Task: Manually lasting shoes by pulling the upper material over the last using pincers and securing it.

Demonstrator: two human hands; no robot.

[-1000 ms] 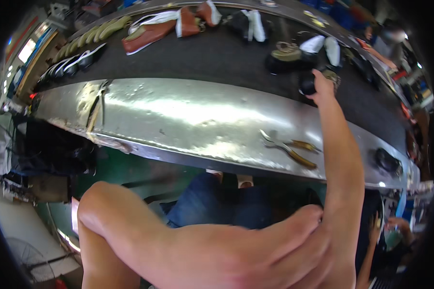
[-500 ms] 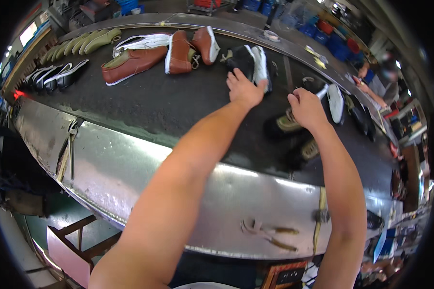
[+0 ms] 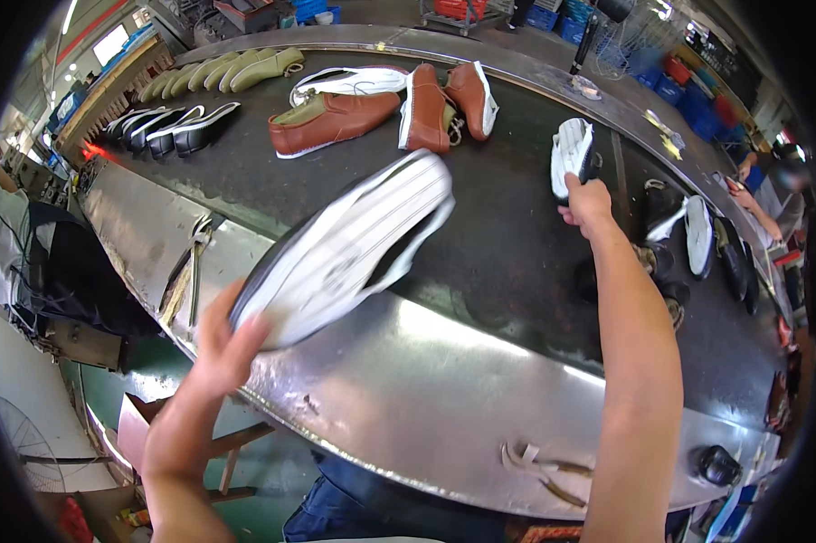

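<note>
Two hands, side by side on the dark conveyor belt (image 3: 517, 235) half a second ago, are now apart: the left hand (image 3: 222, 348) has lifted a blurred white-soled black shoe (image 3: 349, 249) over the steel ledge, while the right hand (image 3: 587, 201) grips its upright twin shoe (image 3: 573, 149) on the belt

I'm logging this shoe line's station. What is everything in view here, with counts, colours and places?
White-soled shoe: one, black and white, blurred, held in the left hand.
White-soled shoe: one, on the belt, at the right hand.
Brown shoes: three, far belt.
Olive shoes: a row, far left.
Black shoes: a row, far left.
Belt: one, black.
Metal ledge: one, silver.
Pliers: one, on the ledge, near edge.
Left hand.
Right hand.
</note>
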